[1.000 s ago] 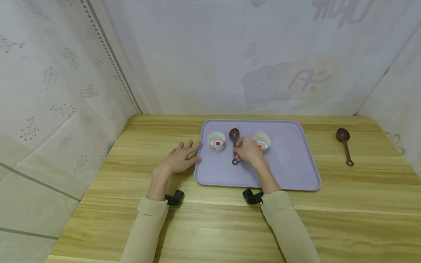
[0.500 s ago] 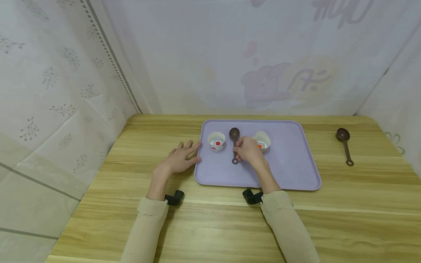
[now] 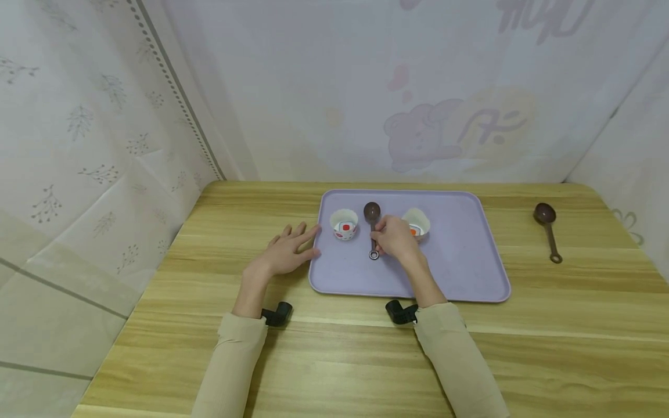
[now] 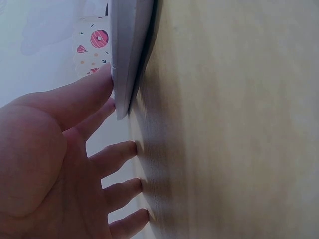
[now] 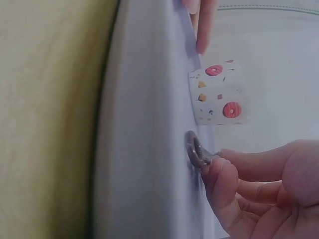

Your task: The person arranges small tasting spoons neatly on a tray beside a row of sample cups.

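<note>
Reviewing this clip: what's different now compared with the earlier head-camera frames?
The brown spoon pinched in the right hand has shifted very slightly toward the top of the head view; whether slid or lifted, I can't tell. Nothing was newly grasped or released. Unchanged: the left hand at the tray, left cup, right cup, and second spoon.

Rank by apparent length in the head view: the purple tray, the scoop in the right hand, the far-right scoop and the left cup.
1. Purple tray, clearly largest.
2. Held scoop, in the right hand, and far-right scoop: they look alike, so unranked.
3. Left cup, smallest.
</note>
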Motion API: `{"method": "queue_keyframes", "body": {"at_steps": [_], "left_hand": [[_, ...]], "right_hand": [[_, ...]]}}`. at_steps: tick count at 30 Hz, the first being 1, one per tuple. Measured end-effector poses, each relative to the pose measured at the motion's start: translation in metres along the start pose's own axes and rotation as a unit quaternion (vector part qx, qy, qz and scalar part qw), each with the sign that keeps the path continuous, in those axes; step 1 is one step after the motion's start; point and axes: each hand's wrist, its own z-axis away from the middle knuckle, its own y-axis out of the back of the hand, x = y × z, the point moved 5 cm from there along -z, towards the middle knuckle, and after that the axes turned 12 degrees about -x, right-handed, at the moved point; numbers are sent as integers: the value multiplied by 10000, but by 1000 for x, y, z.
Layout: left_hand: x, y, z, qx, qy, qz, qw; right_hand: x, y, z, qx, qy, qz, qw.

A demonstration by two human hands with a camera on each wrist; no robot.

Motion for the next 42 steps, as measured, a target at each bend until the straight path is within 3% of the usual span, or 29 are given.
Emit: {"method": "queue_keyframes", "body": {"at_steps": [22,42], "left_hand": [[0,0,0,-16,-24,-31,10000],[1,1,1,2,-29,-52,10000]], "right_hand": [[-11,7,6,166,-115,248,9995],[-26,14,22,272,328,426,9982]]}}
